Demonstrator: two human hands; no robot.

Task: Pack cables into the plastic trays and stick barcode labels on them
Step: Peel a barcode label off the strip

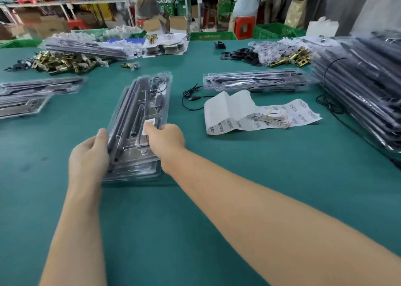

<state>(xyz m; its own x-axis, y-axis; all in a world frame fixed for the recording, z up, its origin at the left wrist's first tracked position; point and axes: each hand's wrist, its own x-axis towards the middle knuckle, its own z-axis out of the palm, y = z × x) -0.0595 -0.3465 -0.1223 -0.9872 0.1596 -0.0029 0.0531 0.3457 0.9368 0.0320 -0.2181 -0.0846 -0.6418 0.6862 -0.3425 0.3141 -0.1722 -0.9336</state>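
The tray (138, 103) lies at the middle of the counter (217, 198), its long axis running away from the near edge. It appears to rest on a second tray. A cable (159, 87) is seated in its far compartment.

The left hand (90, 153) grips the tray's left edge, thumb on top and fingers curled under. The right hand (166, 137) grips the right edge with curled fingers, and one fingertip rests on a white label (149, 121) on the tray's top face.

Step in hand, as judged: labelling this tray, at the press-down stage. Packing of it looks complete.

The next move calls for firm pressure across the label so that no corner lifts. The tray then goes to a finished pile.

The label sheet (249, 114) lies toward the right edge of the counter. A loose cable (191, 96) lies just beside the sheet, available for a further tray.
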